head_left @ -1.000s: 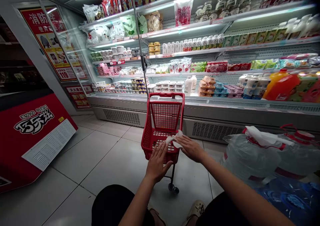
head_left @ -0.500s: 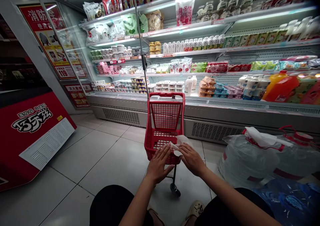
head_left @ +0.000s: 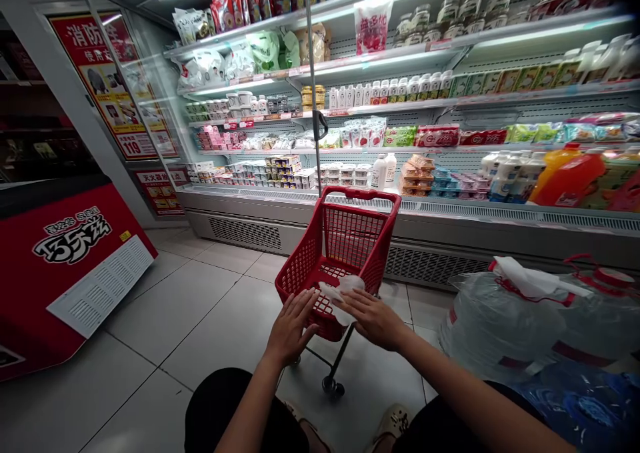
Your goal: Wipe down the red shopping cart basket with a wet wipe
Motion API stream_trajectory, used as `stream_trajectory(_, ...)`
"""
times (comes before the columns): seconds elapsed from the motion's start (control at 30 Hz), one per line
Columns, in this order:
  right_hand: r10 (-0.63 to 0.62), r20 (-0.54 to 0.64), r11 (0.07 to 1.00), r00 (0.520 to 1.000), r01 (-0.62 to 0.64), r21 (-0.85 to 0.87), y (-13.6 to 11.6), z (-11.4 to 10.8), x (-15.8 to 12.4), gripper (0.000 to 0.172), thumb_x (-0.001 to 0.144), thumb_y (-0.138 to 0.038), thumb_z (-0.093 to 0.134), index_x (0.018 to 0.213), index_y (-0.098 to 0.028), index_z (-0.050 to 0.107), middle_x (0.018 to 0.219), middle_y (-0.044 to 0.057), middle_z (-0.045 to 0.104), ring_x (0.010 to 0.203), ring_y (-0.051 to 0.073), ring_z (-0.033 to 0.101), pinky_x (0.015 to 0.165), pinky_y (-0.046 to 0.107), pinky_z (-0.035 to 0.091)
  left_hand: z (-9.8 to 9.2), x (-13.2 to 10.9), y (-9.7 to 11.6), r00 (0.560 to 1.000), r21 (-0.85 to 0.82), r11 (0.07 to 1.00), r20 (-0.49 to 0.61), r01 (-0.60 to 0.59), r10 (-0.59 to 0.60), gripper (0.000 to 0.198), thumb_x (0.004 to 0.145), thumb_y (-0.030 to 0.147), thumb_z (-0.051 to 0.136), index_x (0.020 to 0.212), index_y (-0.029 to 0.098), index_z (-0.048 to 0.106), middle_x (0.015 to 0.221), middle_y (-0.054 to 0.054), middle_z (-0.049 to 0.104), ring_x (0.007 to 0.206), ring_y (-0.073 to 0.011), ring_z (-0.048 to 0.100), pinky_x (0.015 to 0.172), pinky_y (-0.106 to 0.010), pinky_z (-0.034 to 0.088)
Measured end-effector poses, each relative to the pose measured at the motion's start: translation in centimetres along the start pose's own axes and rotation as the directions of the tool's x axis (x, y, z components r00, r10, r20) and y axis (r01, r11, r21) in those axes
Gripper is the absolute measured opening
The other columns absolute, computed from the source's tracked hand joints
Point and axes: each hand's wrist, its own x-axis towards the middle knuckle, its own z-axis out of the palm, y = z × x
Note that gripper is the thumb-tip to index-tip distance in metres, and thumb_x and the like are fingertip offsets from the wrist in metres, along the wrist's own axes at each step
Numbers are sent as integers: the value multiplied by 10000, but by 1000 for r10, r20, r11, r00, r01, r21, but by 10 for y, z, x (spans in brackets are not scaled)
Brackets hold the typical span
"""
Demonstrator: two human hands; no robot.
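Observation:
A red plastic shopping cart (head_left: 300, 266) with lattice walls stands before me, turned at an angle. My left hand (head_left: 290, 329) lies with fingers stretched out at the near left rim of the basket, palm down and holding nothing. At the near right corner, my right hand (head_left: 373, 316) has a crumpled white tissue (head_left: 350, 283) under its fingers. Part of the tissue sticks out past the fingertips over the basket; the rest is hidden by the hand. The basket's grid floor shows behind the tissue.
A refrigerated display case (head_left: 240, 206) with dairy goods and drinks runs along the back. Large water jugs (head_left: 505, 319) in plastic stand at the right. On the left is a red freezer (head_left: 100, 273). My knees and shoes are below the cart.
The cart has turned, its tall back end swinging right and its near end left. My left hand has shifted left with the rim. The tissue stays under my right hand.

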Motion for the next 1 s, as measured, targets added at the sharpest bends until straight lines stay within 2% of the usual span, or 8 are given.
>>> stream_trajectory(0.17, 143, -54, 987, 988, -146, -62, 36, 8, 8, 728, 972, -134, 461, 1660, -213, 237, 1633, 85, 440, 1524, 228, 379, 1261, 493, 339, -2, 9, -6, 986, 32, 986, -27, 162, -162, 641, 1090, 512, 352, 1669, 362, 123, 1679, -18, 371, 1538, -230, 371, 1282, -483, 279)
stream_trajectory(0.27, 224, -102, 970, 969, -232, -74, 19, 20, 12, 770, 967, -129, 450, 1676, -211, 162, 1675, 89, 362, 1556, 241, 309, 1260, 495, 340, 8, 24, 9, 955, 47, 957, -98, 285, -280, 702, 1068, 563, 378, 1676, 306, 141, 1657, -77, 408, 1536, -278, 375, 1262, -536, 306)
stream_trajectory(0.33, 248, -123, 963, 961, -258, -75, -1, 28, 15, 786, 965, -134, 456, 1680, -214, 140, 1694, 83, 320, 1574, 251, 259, 1258, 490, 342, 19, 36, 24, 948, 42, 957, -153, 287, -278, 788, 1048, 597, 398, 1684, 239, 101, 1658, -123, 396, 1547, -306, 351, 1265, -553, 293)
stream_trajectory(0.47, 160, -102, 981, 982, -169, -92, -19, 33, 20, 742, 997, -189, 464, 1676, -239, 170, 1705, 57, 294, 1578, 246, 250, 1263, 485, 328, 36, 46, 46, 950, 33, 965, -188, 259, -248, 862, 1039, 631, 373, 1683, 168, 35, 1656, -179, 378, 1520, -335, 395, 1244, -556, 322)
stream_trajectory(0.57, 113, -89, 986, 990, -122, -111, 4, 28, 15, 746, 986, -193, 477, 1672, -232, 187, 1689, 58, 334, 1562, 238, 296, 1274, 496, 301, 35, 41, 41, 940, 15, 956, -187, 293, -286, 861, 1048, 625, 352, 1681, 159, 1, 1627, -175, 433, 1461, -317, 485, 1231, -527, 353)
stream_trajectory(0.77, 269, -177, 945, 947, -295, -140, 66, 15, -3, 686, 981, -167, 437, 1648, -227, 289, 1636, 79, 436, 1508, 235, 406, 1286, 500, 259, 21, 35, 17, 949, 28, 959, -158, 282, -274, 758, 1074, 568, 344, 1685, 227, 54, 1616, -109, 468, 1456, -263, 497, 1234, -491, 365)
stream_trajectory(0.87, 319, -224, 929, 921, -350, -118, 53, 19, 5, 667, 976, -173, 442, 1633, -197, 331, 1618, 101, 461, 1508, 257, 407, 1271, 503, 293, 23, 39, 18, 934, 59, 945, -184, 322, -306, 779, 1065, 575, 366, 1686, 235, 41, 1636, -108, 436, 1484, -281, 460, 1241, -516, 348)
stream_trajectory(1.0, 271, -207, 955, 940, -290, -67, 5, 31, 27, 690, 951, -152, 446, 1632, -166, 329, 1627, 104, 447, 1531, 252, 364, 1270, 487, 305, 27, 39, 22, 922, 95, 932, -215, 349, -323, 851, 1045, 592, 402, 1684, 216, -15, 1674, -124, 358, 1525, -308, 393, 1258, -534, 313)
